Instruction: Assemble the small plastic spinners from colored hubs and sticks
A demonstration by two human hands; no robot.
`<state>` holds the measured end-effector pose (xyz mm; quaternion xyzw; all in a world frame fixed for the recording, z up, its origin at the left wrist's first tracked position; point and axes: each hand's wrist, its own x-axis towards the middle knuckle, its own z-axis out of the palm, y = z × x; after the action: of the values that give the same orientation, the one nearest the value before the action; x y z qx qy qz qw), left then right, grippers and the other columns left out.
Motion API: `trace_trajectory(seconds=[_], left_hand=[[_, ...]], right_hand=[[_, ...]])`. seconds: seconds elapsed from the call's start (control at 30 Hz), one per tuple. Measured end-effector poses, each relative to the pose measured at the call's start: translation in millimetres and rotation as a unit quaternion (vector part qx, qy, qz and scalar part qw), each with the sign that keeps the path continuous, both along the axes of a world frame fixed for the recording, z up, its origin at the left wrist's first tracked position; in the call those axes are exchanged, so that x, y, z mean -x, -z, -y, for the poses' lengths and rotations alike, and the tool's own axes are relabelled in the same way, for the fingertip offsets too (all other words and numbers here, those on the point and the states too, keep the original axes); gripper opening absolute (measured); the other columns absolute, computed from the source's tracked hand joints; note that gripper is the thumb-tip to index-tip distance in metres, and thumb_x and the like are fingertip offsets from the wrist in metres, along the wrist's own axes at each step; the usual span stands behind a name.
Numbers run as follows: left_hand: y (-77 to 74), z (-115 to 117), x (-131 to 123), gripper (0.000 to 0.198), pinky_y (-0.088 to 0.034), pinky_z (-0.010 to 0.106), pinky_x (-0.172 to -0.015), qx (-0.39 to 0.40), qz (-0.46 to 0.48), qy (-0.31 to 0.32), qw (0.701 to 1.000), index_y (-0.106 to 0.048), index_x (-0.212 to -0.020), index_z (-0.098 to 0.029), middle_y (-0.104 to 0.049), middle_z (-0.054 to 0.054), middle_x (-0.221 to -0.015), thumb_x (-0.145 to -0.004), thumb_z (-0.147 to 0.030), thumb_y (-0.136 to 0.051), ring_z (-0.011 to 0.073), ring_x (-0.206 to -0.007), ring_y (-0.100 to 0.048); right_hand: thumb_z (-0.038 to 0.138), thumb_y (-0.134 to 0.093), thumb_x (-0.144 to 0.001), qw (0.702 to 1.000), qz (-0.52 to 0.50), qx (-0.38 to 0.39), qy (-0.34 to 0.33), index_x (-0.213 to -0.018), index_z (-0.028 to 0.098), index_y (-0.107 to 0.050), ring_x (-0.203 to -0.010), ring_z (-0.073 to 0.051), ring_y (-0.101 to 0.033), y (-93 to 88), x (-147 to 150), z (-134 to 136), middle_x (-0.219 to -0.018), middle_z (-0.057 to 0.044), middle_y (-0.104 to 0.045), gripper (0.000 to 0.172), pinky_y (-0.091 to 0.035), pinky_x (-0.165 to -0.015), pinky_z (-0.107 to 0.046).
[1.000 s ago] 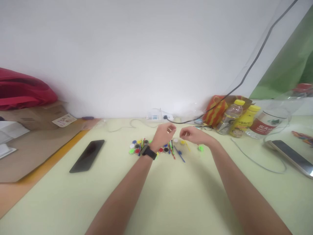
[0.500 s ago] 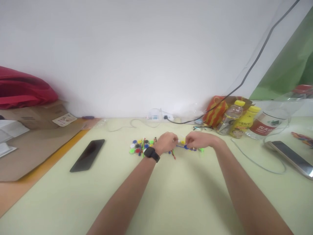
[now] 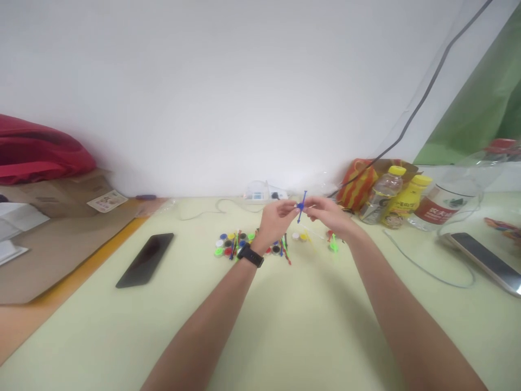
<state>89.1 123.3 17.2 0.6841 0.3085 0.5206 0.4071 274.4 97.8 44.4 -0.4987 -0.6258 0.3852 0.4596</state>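
Note:
My left hand (image 3: 278,221), with a black watch at the wrist, is raised above the table, fingers pinched together. Opposite it, my right hand (image 3: 329,215) also pinches. Between their fingertips is a blue stick with a small blue disc (image 3: 300,207) at its middle; the stick is nearly upright, tilted a little. Beneath the left hand lie several coloured round discs (image 3: 228,244) and thin sticks (image 3: 286,252), partly hidden. A white disc (image 3: 296,237) and a yellow disc (image 3: 303,237) lie below the hands, near a yellow stick (image 3: 311,240). A green disc with a stick (image 3: 334,245) lies below the right hand.
On the left are a black phone (image 3: 145,260) and a cardboard box (image 3: 61,195) under a red bag (image 3: 40,149). Bottles (image 3: 402,203), a red-yellow bag (image 3: 356,184), a cable (image 3: 431,272) and another phone (image 3: 486,260) are on the right. A power strip (image 3: 264,196) lies by the wall.
Both hands have risen from the table with the blue stick and disc, which has turned from lying flat to nearly upright. The white and yellow discs now show more fully.

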Motion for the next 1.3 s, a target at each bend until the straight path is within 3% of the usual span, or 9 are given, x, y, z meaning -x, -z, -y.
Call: trace_trajectory(seconds=[0.13,0.23,0.43,0.5,0.7,0.83,0.97,1.13,1.3], left_hand=[[-4.3,3,3,0.025,-0.062,0.033,-0.081,-0.027,-0.009,-0.015,0.999,-0.073,-0.106,-0.015,-0.079,0.010,-0.092,-0.085,-0.028,-0.075,0.0215,-0.086,-0.076],[-8.6,7,3,0.023,-0.062,0.032,-0.081,-0.056,-0.021,0.013,0.998,-0.071,-0.111,-0.016,-0.077,0.007,-0.091,-0.091,-0.027,-0.069,0.0191,-0.084,-0.076],[-17.9,10,7,0.025,-0.062,0.030,-0.085,-0.103,-0.057,0.053,0.992,-0.071,-0.112,-0.017,-0.068,0.012,-0.115,-0.089,-0.026,-0.070,0.0193,-0.094,-0.074],[-19.2,11,8,0.022,-0.061,0.029,-0.082,-0.116,-0.080,0.067,0.988,-0.070,-0.109,-0.016,-0.068,0.011,-0.113,-0.089,-0.025,-0.069,0.0175,-0.090,-0.074],[-13.3,18,6,0.009,-0.053,0.023,-0.066,-0.135,-0.164,0.068,0.975,-0.065,-0.091,-0.017,-0.070,0.002,-0.083,-0.082,-0.017,-0.064,0.0132,-0.072,-0.065],[-1.0,19,3,0.018,-0.050,0.024,-0.062,-0.104,-0.227,0.085,0.965,-0.068,-0.096,-0.018,-0.071,0.002,-0.083,-0.078,-0.018,-0.065,0.0129,-0.066,-0.063],[13.4,18,3,0.005,-0.049,0.026,-0.062,-0.093,-0.315,0.126,0.936,-0.069,-0.078,-0.017,-0.072,0.003,-0.078,-0.073,-0.019,-0.068,0.0159,-0.068,-0.065],[23.9,18,5,0.014,-0.050,0.030,-0.070,-0.110,-0.356,0.137,0.918,-0.074,-0.081,-0.020,-0.075,0.003,-0.084,-0.068,-0.018,-0.071,0.0205,-0.076,-0.067],[20.6,11,13,0.009,-0.051,0.035,-0.084,-0.171,-0.407,0.104,0.891,-0.075,-0.078,-0.023,-0.073,0.006,-0.095,-0.070,-0.020,-0.074,0.0273,-0.099,-0.062]], right_hand=[[0.038,-0.070,-0.083,0.999,0.017,-0.050,0.000,-0.101,0.019,-0.066,-0.072,-0.016,-0.059,-5.5,9,2,-0.080,-0.002,-0.066,0.026,-0.048,-0.066,-0.029],[0.038,-0.067,-0.086,0.999,0.005,-0.022,-0.036,-0.101,0.018,-0.066,-0.066,-0.015,-0.059,-10.5,10,7,-0.070,-0.001,-0.064,0.025,-0.049,-0.065,-0.029],[0.028,-0.066,-0.080,0.995,-0.054,0.042,-0.076,-0.098,0.017,-0.064,-0.073,-0.017,-0.067,-13.7,3,11,-0.078,-0.004,-0.070,0.021,-0.055,-0.078,-0.032],[0.025,-0.063,-0.079,0.994,-0.047,0.061,-0.082,-0.093,0.017,-0.063,-0.074,-0.017,-0.068,-13.4,3,12,-0.075,-0.004,-0.069,0.017,-0.056,-0.078,-0.032],[0.027,-0.052,-0.086,0.990,0.109,0.076,-0.056,-0.092,0.018,-0.059,-0.059,-0.012,-0.054,-6.9,4,15,-0.067,0.001,-0.059,0.013,-0.042,-0.053,-0.020],[0.028,-0.049,-0.091,0.953,0.273,0.128,0.013,-0.108,0.019,-0.060,-0.068,-0.013,-0.059,7.4,-4,10,-0.085,-0.002,-0.065,0.022,-0.040,-0.050,-0.018],[0.023,-0.059,-0.087,0.925,0.344,0.164,0.017,-0.114,0.016,-0.059,-0.062,-0.014,-0.061,17.6,-17,4,-0.084,-0.004,-0.071,0.029,-0.044,-0.052,-0.021],[0.024,-0.068,-0.080,0.886,0.431,0.169,0.038,-0.082,0.016,-0.064,-0.068,-0.018,-0.066,7.9,-36,2,-0.082,-0.008,-0.073,0.010,-0.044,-0.058,-0.025],[0.023,-0.076,-0.064,0.833,0.494,0.248,0.028,-0.062,0.017,-0.063,-0.059,-0.023,-0.064,5.4,-52,7,-0.061,-0.009,-0.069,0.015,-0.042,-0.053,-0.030]])
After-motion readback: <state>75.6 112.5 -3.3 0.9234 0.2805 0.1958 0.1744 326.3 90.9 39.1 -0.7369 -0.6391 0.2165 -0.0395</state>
